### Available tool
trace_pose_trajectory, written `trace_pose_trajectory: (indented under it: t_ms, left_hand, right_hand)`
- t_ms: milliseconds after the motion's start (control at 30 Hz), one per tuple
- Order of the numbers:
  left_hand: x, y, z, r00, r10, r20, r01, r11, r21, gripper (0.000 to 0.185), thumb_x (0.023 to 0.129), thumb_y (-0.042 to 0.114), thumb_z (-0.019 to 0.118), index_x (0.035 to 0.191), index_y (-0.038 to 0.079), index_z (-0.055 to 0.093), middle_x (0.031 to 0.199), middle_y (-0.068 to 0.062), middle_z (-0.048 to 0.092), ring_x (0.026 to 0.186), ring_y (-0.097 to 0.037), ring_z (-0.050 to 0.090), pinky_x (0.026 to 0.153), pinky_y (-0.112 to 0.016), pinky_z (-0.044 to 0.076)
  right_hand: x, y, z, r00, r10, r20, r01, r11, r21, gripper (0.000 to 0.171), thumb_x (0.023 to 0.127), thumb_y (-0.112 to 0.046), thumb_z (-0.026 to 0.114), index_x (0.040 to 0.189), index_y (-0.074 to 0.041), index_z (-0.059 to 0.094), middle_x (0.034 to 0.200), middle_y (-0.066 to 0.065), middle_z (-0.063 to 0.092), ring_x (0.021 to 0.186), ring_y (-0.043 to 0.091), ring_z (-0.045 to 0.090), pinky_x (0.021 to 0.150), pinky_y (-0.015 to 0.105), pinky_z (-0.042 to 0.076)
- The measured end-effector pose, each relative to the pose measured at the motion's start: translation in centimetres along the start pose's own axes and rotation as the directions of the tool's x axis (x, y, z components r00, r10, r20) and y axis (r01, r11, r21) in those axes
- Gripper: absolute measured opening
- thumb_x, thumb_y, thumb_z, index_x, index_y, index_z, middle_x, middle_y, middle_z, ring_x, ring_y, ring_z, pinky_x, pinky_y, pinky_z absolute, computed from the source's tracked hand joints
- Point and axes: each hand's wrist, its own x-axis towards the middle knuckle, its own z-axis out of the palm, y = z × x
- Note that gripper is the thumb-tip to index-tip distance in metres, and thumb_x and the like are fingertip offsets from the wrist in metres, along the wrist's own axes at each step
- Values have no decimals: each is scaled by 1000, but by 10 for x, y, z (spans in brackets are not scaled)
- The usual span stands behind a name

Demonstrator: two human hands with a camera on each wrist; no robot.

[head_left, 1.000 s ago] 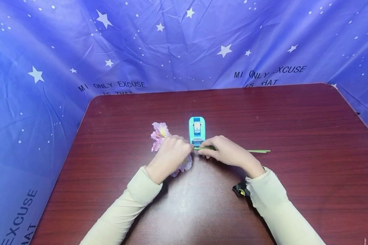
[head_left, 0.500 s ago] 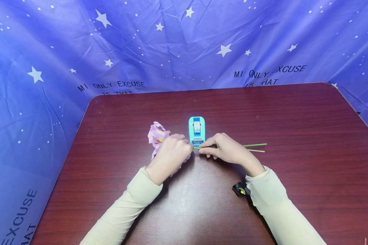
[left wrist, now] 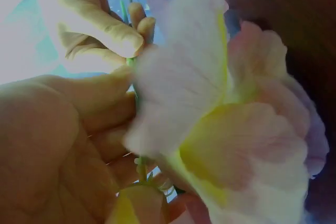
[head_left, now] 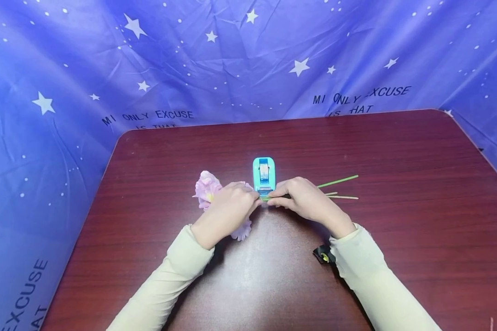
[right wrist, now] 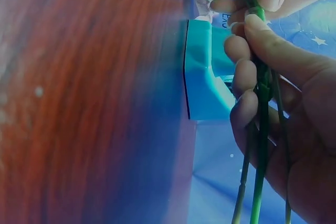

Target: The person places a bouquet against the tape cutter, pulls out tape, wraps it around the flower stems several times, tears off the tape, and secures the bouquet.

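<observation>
Both hands meet at the middle of the dark red wood-grain counter [head_left: 356,147], just in front of a small turquoise plastic tape dispenser [head_left: 264,174] that stands upright with its cutter end toward the person. The left hand [head_left: 228,209] has its grip curled around the thin green flower stems [head_left: 338,181] right below the pale pink and yellow fabric blossoms [head_left: 205,187], which spill out to the left of the knuckles and under the wrist; the left wrist view shows the petals pressed close against the palm [left wrist: 58,150]. The right hand [head_left: 302,198] pinches the same stems just beside the left fingertips, thumb and fingers wrapped round them, as the right wrist view [right wrist: 294,103] shows plainly. Beyond the right hand 3 stem ends fan out to the right, one angled upward away from the others. Both arms wear cream sleeves [head_left: 368,276]. A blue cloth with white stars [head_left: 232,59] hangs behind the counter.
</observation>
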Motion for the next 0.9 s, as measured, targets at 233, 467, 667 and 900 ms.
trace_pose_trajectory:
  t_ms: [233, 467, 667, 900]
  left_hand:
    - [2, -3, 0, 999, 28, 36, -27, 999, -42, 11, 94, 17, 67, 85, 14, 72, 75, 3, 70, 77, -15, 67, 87, -32, 50]
    - [4, -4, 1, 998, 62, 18, -62, 997, 42, 9, 89, 22, 72, 80, 19, 72, 75, 6, 71, 78, -13, 67, 84, -30, 50]
    - [5, -5, 2, 998, 62, 14, -62, 997, 54, 11, 90, 24, 70, 81, 19, 73, 77, 6, 72, 79, -12, 67, 88, -29, 48]
    - [4, -5, 4, 999, 39, 8, -39, 998, 55, 12, 91, 24, 70, 80, 18, 73, 76, 5, 72, 77, -10, 67, 87, -28, 47]
  right_hand:
    - [0, 0, 1, 999, -27, -25, 25, 997, -71, 13, 90, -24, 72, 98, -19, 80, 96, -8, 75, 88, 10, 71, 80, 37, 56]
    - [-1, -1, 0, 1000, -10, -25, 8, 996, -87, 12, 89, -22, 74, 98, -19, 80, 94, -8, 75, 86, 11, 72, 78, 37, 56]
    - [0, -3, -1, 999, 52, 2, -52, 998, -27, 12, 89, -23, 74, 97, -17, 80, 87, -8, 73, 78, 8, 69, 76, 35, 55]
    - [2, -4, 1, 972, 196, 131, -224, 941, 254, 21, 98, -30, 63, 98, -12, 75, 74, 0, 70, 58, 15, 65, 60, 28, 54]
